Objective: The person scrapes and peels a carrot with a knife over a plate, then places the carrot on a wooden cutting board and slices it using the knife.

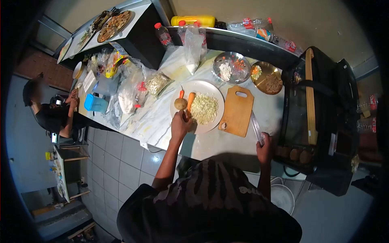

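Observation:
My left hand reaches over the near edge of a large round plate, its fingers closed around the lower end of a carrot. Just beyond my fingertips sits a round brown potato, with a red chili behind it. Pale chopped pieces are heaped on the plate's right side. A knife is gripped in my right hand, its blade angled up beside the wooden cutting board. On the board's near left corner lies a small pale piece.
Behind the board stand a metal plate of cut food and a brass-coloured bowl. A black oven borders the right side. Plastic bags and a blue container crowd the left counter. Another person works at far left.

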{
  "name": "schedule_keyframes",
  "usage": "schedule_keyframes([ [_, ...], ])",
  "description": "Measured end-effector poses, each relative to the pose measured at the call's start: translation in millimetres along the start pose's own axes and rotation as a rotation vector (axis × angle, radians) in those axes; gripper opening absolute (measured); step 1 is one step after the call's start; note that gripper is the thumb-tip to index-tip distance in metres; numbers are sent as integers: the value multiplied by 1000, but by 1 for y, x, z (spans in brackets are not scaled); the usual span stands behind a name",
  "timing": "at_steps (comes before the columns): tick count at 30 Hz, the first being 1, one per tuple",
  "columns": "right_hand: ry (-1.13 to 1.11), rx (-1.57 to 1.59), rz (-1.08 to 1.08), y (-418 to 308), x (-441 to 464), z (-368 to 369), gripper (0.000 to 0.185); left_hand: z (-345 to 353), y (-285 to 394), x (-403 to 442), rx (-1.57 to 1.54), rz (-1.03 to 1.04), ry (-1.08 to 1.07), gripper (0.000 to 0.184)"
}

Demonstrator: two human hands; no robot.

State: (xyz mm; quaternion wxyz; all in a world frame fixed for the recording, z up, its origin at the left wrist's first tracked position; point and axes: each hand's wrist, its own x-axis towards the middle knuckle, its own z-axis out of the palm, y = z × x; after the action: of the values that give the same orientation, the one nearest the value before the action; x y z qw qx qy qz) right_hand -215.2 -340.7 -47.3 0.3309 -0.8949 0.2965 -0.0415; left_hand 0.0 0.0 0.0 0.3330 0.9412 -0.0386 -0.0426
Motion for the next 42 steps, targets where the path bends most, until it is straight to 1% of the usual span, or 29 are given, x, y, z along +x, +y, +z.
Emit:
schedule_keyframes([
  [2,89,-13,-59,0,-8,13,52,-2,-6,-9,-12,9,34,27],
  [3,41,-69,-20,4,-8,-16,52,16,8,-22,-31,-44,-28,27],
  [5,270,-58,-249,-25,10,-13,52,17,7,-13,-16,-89,-9,27],
  [6,337,-58,-305,-41,24,-8,46,13,10,-7,-21,-80,3,25],
  [7,322,-58,-298,-55,31,-8,46,14,9,-9,-14,-92,-5,25],
  [9,356,122,-380,-90,53,-1,38,11,6,-9,-145,-34,-2,23],
  [10,313,134,-435,-109,67,3,35,8,7,-8,-206,-102,-24,22],
  [11,267,140,-490,-126,80,9,32,4,6,-9,-209,-112,-17,22],
  [12,215,251,-557,-142,93,20,32,1,7,-7,-231,-134,-39,21],
  [13,96,258,-598,-160,105,25,33,0,8,-6,-255,-157,-62,20],
  [14,-23,271,-559,-175,113,32,35,-2,9,-5,-265,-165,-54,20],
  [15,-58,138,-617,-179,126,46,41,-3,10,-5,-290,-187,-79,20],
  [17,-37,6,-674,-191,138,77,45,-5,6,-4,-312,-220,-100,19],
  [18,-49,10,-667,-196,139,88,45,-4,3,-5,-340,-217,-110,19],
  [20,-61,-190,-609,-204,141,102,46,-3,-1,-5,-355,-187,-118,19],
  [23,-121,-171,-551,-205,147,98,48,1,-7,-9,-386,-161,-119,19],
  [25,-99,-168,-586,-202,144,97,49,-1,-7,-12,-378,-161,-107,20],
  [27,-170,-104,-565,-200,138,97,49,-4,-10,-15,-295,-175,-133,22],
  [31,-169,-6,-622,-201,118,99,49,-13,-19,-28,-289,-199,-113,25],
  [33,-214,15,-573,-202,107,100,49,-20,-21,-37,-278,-249,-121,25],
  [34,-242,-23,-549,-202,103,101,49,-22,-21,-42,-312,-305,-135,24],
  [38,-280,-43,-554,-205,86,103,50,-27,-32,-59,-352,-332,-96,20],
  [40,-230,2,-613,-201,81,108,49,-25,-46,-62,-377,-264,-29,20],
  [42,-201,4,-670,-195,83,115,49,-23,-50,-63,-419,-253,4,19],
])
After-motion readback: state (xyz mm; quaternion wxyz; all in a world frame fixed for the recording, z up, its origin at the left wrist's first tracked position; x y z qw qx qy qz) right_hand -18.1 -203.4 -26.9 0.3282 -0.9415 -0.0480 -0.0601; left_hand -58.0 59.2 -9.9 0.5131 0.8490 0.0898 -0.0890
